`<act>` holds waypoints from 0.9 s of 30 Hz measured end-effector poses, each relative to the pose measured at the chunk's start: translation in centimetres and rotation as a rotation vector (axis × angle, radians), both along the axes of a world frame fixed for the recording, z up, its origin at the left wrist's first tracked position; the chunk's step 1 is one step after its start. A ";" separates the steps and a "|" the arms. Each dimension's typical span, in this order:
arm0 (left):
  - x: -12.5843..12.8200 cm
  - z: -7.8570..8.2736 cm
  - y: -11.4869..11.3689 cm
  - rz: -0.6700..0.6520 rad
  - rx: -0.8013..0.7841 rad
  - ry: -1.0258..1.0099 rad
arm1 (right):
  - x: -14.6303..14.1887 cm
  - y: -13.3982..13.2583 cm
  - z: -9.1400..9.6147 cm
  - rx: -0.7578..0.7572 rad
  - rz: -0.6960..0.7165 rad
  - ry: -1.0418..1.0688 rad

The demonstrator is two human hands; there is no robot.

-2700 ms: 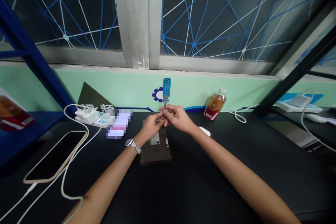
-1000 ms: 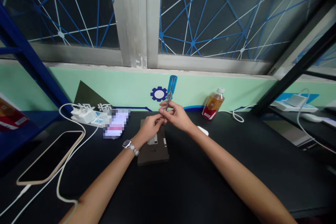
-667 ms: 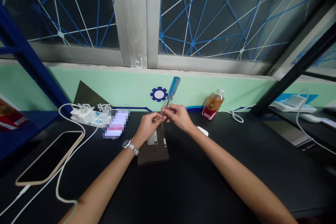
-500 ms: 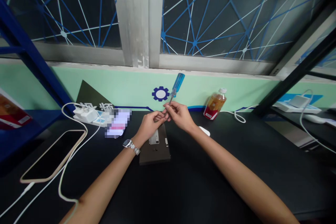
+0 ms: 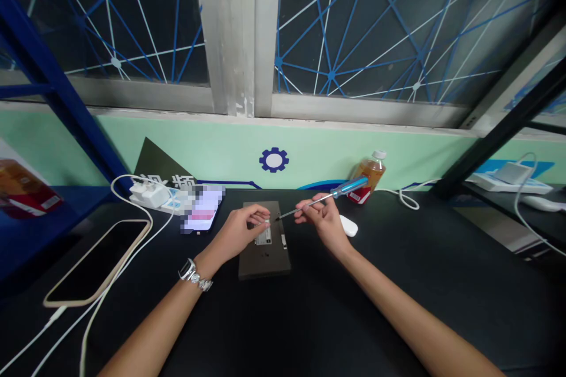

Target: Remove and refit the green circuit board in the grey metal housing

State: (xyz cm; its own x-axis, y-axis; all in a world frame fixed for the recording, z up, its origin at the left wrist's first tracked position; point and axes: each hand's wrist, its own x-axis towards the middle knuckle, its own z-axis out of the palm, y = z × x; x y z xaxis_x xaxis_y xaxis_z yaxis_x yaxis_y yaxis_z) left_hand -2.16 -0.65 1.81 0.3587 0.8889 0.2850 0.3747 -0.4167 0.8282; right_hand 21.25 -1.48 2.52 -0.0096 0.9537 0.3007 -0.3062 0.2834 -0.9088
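Observation:
A screwdriver with a clear blue handle is in my right hand, which pinches it by the shaft. Its handle points up to the right, and its tip is over the right side of a dark grey flat rectangular device lying on the table. A white label shows on the device's top. My left hand, with a metal-banded watch on the wrist, hovers over the device's left part, thumb and fingers curled together. Whatever they may pinch is too small to make out.
On the left lie a phone in a beige case, white cables, a lit phone and a power strip with a charger. A white mouse-shaped object and a drink bottle are right of my right hand.
My hands have come apart. The right one moved right and lower, tipping the screwdriver from nearly upright to a flat slant. My left hand moved left and down over the device.

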 end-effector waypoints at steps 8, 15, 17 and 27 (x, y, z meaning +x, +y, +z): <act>0.4 0.2 -0.4 0.002 0.019 0.061 | -0.2 -1.1 -0.2 -0.058 -0.017 0.065; 0.5 0.5 -0.6 0.026 0.023 0.105 | -0.4 -1.3 -0.2 -0.075 -0.014 0.086; 0.5 0.5 -0.7 0.024 0.022 0.100 | -0.4 -1.3 -0.2 -0.075 -0.019 0.088; 0.6 0.4 -0.7 0.027 0.059 0.105 | -0.6 -1.5 -0.3 -0.092 -0.014 0.092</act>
State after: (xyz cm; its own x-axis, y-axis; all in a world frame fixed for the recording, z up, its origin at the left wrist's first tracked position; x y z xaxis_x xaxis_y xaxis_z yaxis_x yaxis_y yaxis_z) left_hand -1.56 -1.32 2.19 0.3651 0.8817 0.2989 0.4699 -0.4517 0.7584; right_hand 20.63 -2.93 2.24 0.0278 0.9771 0.2108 -0.3855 0.2050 -0.8996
